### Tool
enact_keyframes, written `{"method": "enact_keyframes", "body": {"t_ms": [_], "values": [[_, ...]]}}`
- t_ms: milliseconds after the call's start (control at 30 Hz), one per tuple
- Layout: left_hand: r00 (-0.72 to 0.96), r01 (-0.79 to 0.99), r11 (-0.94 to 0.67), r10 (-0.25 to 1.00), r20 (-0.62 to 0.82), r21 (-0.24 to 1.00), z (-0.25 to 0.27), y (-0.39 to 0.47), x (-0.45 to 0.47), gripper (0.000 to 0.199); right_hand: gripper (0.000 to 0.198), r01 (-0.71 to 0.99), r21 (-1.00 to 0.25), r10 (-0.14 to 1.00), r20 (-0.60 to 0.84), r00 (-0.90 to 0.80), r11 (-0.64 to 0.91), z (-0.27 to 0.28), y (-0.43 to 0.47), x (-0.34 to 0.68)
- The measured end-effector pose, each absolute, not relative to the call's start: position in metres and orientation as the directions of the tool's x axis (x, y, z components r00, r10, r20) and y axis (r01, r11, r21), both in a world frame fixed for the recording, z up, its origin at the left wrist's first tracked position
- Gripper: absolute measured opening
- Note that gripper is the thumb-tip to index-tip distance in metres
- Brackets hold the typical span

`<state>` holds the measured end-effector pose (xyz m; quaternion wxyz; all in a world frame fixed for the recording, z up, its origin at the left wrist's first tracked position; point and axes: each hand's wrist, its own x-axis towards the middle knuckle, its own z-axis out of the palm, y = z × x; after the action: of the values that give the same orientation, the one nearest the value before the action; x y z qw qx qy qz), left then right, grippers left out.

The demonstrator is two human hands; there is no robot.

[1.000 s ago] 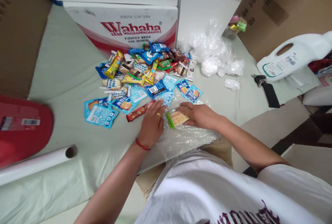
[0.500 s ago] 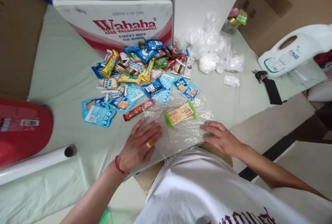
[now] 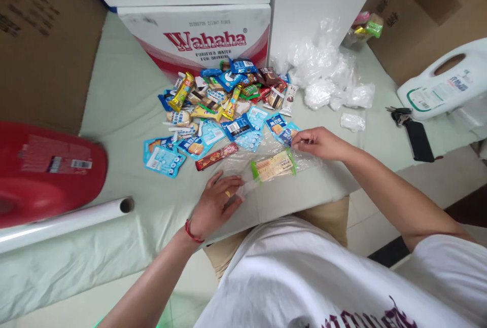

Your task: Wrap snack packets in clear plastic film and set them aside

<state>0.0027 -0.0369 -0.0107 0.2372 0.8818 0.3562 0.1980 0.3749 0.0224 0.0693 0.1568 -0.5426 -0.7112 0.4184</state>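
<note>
My left hand (image 3: pixel 218 204), palm down, had its thumb and fingers clamped on a gathered edge of the clear, thin plastic film (image 3: pixel 242 163) on the pale green cloth-covered table (image 3: pixel 125 166). My right hand (image 3: pixel 319 144) was near the film's far right part, thumb and fingertips close together beside the flat blue biscuit packets (image 3: pixel 277 123); I could not tell whether they pinched anything. Between my hands lay the cream-coloured oblong biscuit packet with green ends (image 3: pixel 274 166), flat within the film's area, touched by neither hand. Just beyond my left fingers was a slim dark-red snack packet (image 3: pixel 216 157). Farther off, a heap of mixed, brightly wrapped snacks (image 3: pixel 228 97) sat against the white-and-red cardboard carton (image 3: pixel 205 39), with crumpled clear plastic bags (image 3: pixel 323 82) to its right.
</note>
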Motion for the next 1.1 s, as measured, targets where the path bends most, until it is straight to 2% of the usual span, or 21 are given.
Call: {"method": "enact_keyframes", "body": {"t_ms": [100, 167, 267, 333, 400, 467, 533, 600, 700, 800, 933, 1100], "values": [[0.374, 0.673, -0.39, 0.912, 0.166, 0.628, -0.014, -0.027, 0.014, 0.026, 0.033, 0.739, -0.673, 0.897, -0.339, -0.283, -0.02, 0.057, 0.046, 0.376], [0.145, 0.775, -0.229, 0.972, 0.186, 0.589, -0.017, -0.021, 0.02, 0.021, 0.027, 0.859, -0.512, 0.913, -0.35, -0.212, 0.003, 0.052, 0.055, 0.376], [-0.065, 0.869, -0.121, 0.933, 0.353, 0.48, -0.015, -0.022, 0.025, 0.028, 0.027, 0.96, -0.265, 0.961, -0.229, -0.152, 0.089, 0.053, 0.064, 0.371], [-0.119, 0.896, -0.125, 0.857, 0.501, 0.427, -0.008, -0.032, 0.03, 0.027, 0.03, 0.957, -0.227, 0.967, -0.135, -0.215, 0.181, 0.055, 0.07, 0.363], [-0.049, 0.895, -0.248, 0.772, 0.634, 0.372, 0.002, -0.045, 0.04, 0.02, 0.03, 0.909, -0.256, 0.926, -0.1, -0.363, 0.329, 0.056, 0.077, 0.351], [0.174, 0.808, -0.499, 0.71, 0.682, 0.313, 0.012, -0.055, 0.056, 0.024, 0.028, 0.851, -0.274, 0.865, -0.11, -0.49, 0.448, 0.052, 0.086, 0.337], [0.426, 0.672, -0.671, 0.697, 0.577, 0.314, 0.019, -0.057, 0.077, 0.037, 0.03, 0.836, -0.263, 0.838, -0.14, -0.527, 0.482, 0.046, 0.095, 0.325], [0.551, 0.664, -0.658, 0.752, 0.362, 0.356, 0.02, -0.049, 0.096, 0.047, 0.031, 0.839, -0.267, 0.831, -0.178, -0.527, 0.474, 0.039, 0.102, 0.316], [0.533, 0.745, -0.542, 0.834, 0.141, 0.39, 0.015, -0.031, 0.113, 0.046, 0.018, 0.81, -0.325, 0.796, -0.215, -0.567, 0.489, 0.032, 0.111, 0.311], [0.476, 0.79, -0.467, 0.876, 0.082, 0.397, 0.008, -0.023, 0.114, 0.046, 0.012, 0.733, -0.401, 0.744, -0.165, -0.647, 0.549, 0.036, 0.116, 0.315], [0.468, 0.791, -0.473, 0.876, 0.114, 0.388, 0.007, -0.027, 0.112, 0.043, 0.011, 0.604, -0.504, 0.672, -0.061, -0.738, 0.617, 0.056, 0.104, 0.322], [0.411, 0.781, -0.489, 0.871, 0.271, 0.388, 0.004, -0.039, 0.11, 0.033, 0.011, 0.531, -0.505, 0.634, 0.042, -0.772, 0.68, 0.075, 0.048, 0.32]]}}
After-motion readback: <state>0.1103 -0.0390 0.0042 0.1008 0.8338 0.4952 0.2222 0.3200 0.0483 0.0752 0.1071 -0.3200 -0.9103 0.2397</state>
